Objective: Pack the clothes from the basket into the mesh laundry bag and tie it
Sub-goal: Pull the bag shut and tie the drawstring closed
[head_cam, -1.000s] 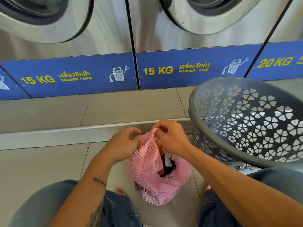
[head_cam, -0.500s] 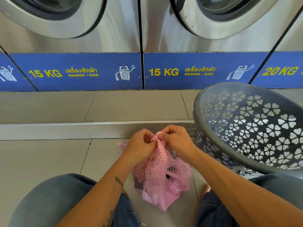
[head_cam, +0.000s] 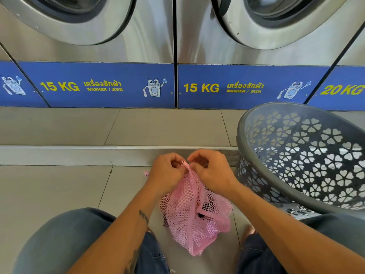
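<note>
A pink mesh laundry bag (head_cam: 194, 214) hangs between my knees above the tiled floor, with dark clothes showing through the netting. My left hand (head_cam: 166, 173) and my right hand (head_cam: 211, 173) both pinch the bag's gathered top, close together, fingers curled. A small pink zipper pull (head_cam: 183, 162) shows between them. The grey plastic basket (head_cam: 296, 159) with flower-shaped holes stands tilted at the right; no clothes are visible inside it.
Steel washing machines (head_cam: 118, 36) with blue 15 KG and 20 KG panels line the back. A raised tiled step (head_cam: 79, 153) runs across in front of them. My knees in blue jeans (head_cam: 65, 238) frame the bag.
The bag's mouth, open a second ago with orange and dark clothes showing, is now gathered shut. My hands have come together at its top, and the view has tilted up slightly.
</note>
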